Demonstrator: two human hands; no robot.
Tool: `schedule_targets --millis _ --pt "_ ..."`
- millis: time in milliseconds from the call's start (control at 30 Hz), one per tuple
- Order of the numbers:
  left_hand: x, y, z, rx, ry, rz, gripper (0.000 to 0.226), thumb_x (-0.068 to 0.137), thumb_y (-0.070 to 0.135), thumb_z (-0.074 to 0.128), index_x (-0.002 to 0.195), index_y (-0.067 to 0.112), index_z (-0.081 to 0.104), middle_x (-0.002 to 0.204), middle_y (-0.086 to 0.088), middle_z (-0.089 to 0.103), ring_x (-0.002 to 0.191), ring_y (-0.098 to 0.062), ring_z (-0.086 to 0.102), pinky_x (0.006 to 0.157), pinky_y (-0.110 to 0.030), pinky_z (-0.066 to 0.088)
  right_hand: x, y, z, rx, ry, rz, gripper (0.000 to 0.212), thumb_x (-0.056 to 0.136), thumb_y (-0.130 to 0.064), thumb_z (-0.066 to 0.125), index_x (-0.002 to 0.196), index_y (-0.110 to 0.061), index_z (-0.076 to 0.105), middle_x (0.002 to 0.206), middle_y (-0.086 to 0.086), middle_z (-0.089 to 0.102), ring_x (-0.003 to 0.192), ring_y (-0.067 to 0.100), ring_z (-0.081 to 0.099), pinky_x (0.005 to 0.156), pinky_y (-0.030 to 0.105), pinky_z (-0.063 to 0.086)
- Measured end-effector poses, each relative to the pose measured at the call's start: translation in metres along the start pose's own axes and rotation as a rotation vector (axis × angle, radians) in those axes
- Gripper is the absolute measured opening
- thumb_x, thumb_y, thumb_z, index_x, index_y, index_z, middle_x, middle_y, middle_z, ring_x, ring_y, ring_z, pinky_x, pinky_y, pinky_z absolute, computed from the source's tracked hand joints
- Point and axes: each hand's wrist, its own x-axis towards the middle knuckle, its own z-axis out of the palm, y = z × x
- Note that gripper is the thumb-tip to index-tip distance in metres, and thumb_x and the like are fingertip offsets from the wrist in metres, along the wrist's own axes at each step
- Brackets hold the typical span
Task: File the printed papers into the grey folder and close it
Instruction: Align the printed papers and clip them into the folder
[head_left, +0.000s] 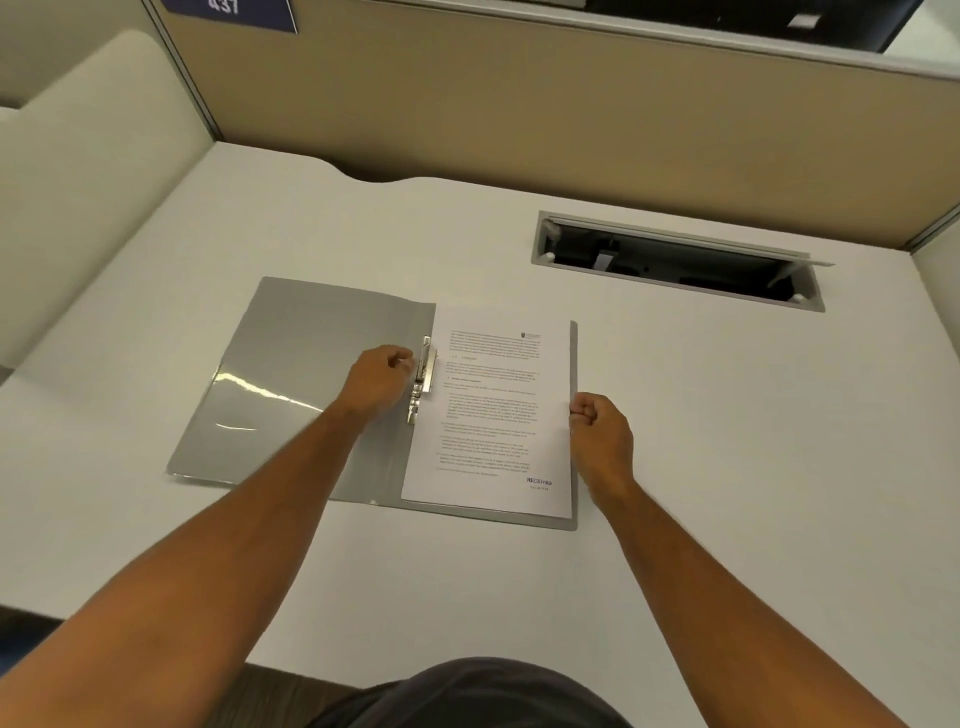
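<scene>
The grey folder (291, 374) lies open flat on the white desk, its left cover spread out and shiny. The printed papers (493, 415), a thin white stack with text and a "RECEIVED" stamp, rest on the folder's right half. A metal clip (423, 376) runs along the spine at the papers' left edge. My left hand (376, 382) is on the clip, fingers curled around its lever. My right hand (600, 431) is curled at the papers' right edge, pinching it beside the folder's grey rim.
An open cable hatch (675, 262) is sunk into the desk (753, 467) at the back right. Beige partition walls (519, 114) close off the back and sides. My dark-clothed lap (467, 696) shows at the desk's near edge.
</scene>
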Motion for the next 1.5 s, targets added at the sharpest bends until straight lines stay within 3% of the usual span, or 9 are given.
schedule_targets --millis 100,200,433,600,867,1067,1167,1300,1500 --pt "0.005 0.006 0.002 -0.036 -0.024 -0.008 0.025 0.098 0.019 0.047 0.078 0.023 0.062 0.075 0.003 0.058 0.065 -0.011 0.048 0.067 -0.029 0.040 0.001 0.000 0.001 0.051 -0.008 0.043 0.024 0.100 -0.010 0.051 0.120 -0.017 0.062 0.112 -0.003 0.065 0.101 0.017 0.061 0.092 0.032 0.053" --pt "0.011 0.013 0.001 -0.158 -0.052 -0.121 0.024 0.099 0.018 0.049 0.108 0.021 0.071 0.097 0.007 0.067 0.084 -0.010 0.057 0.076 -0.023 0.043 0.002 0.000 0.003 0.089 -0.014 0.052 0.024 0.100 -0.010 0.049 0.119 -0.017 0.062 0.112 -0.004 0.066 0.099 0.015 0.061 0.083 0.024 0.049" --pt "0.016 0.016 -0.011 -0.355 -0.079 -0.270 0.025 0.099 0.022 0.049 0.103 0.013 0.072 0.084 0.000 0.063 0.069 -0.011 0.048 0.059 -0.022 0.039 -0.001 0.003 0.006 0.055 0.000 0.026 0.026 0.101 -0.012 0.048 0.122 -0.017 0.062 0.112 -0.006 0.065 0.102 0.014 0.061 0.089 0.025 0.049" --pt "0.000 0.007 -0.014 -0.389 -0.094 -0.265 0.032 0.095 0.030 0.057 0.099 0.003 0.074 0.077 -0.004 0.065 0.071 -0.017 0.052 0.062 -0.026 0.044 -0.003 0.006 0.007 0.023 0.011 -0.007 0.023 0.101 -0.015 0.048 0.119 -0.019 0.062 0.113 -0.005 0.065 0.101 0.016 0.061 0.087 0.025 0.047" --pt "-0.026 -0.020 -0.016 -0.315 -0.132 -0.121 0.010 0.090 0.035 0.070 0.096 0.029 0.077 0.089 0.010 0.078 0.086 -0.016 0.070 0.068 -0.028 0.056 -0.006 0.008 0.008 -0.001 0.001 -0.030 0.024 0.102 -0.019 0.050 0.124 -0.018 0.060 0.119 -0.003 0.065 0.102 0.017 0.060 0.094 0.032 0.052" --pt "-0.030 -0.020 -0.020 -0.380 -0.124 -0.176 0.012 0.088 0.027 0.073 0.100 0.029 0.074 0.102 0.004 0.077 0.096 -0.019 0.070 0.071 -0.029 0.054 -0.005 0.010 0.008 0.007 0.002 -0.047 0.024 0.101 -0.019 0.052 0.123 -0.018 0.061 0.120 -0.003 0.065 0.102 0.016 0.060 0.093 0.030 0.050" --pt "-0.027 -0.019 -0.018 -0.312 -0.098 -0.219 0.012 0.086 0.022 0.076 0.096 0.023 0.069 0.101 -0.003 0.073 0.085 -0.020 0.067 0.063 -0.024 0.050 -0.004 0.012 0.008 0.001 0.000 -0.052 0.022 0.101 -0.017 0.052 0.121 -0.020 0.062 0.117 -0.004 0.066 0.101 0.015 0.060 0.089 0.026 0.048" --pt "-0.024 -0.023 -0.010 -0.157 -0.077 -0.254 0.024 0.078 0.020 0.083 0.089 0.014 0.063 0.094 -0.007 0.067 0.085 -0.021 0.061 0.068 -0.027 0.048 -0.003 0.013 0.008 -0.013 -0.003 -0.051 0.023 0.101 -0.017 0.052 0.121 -0.020 0.062 0.116 -0.007 0.065 0.102 0.016 0.060 0.090 0.028 0.050" --pt "-0.024 -0.029 -0.001 0.114 -0.026 -0.160 0.033 0.072 0.033 0.087 0.076 0.018 0.057 0.075 0.001 0.063 0.067 -0.012 0.058 0.064 -0.028 0.048 -0.004 0.015 0.011 -0.038 0.005 -0.062 0.020 0.102 -0.021 0.051 0.120 -0.021 0.061 0.115 -0.007 0.062 0.097 0.015 0.059 0.087 0.029 0.050"
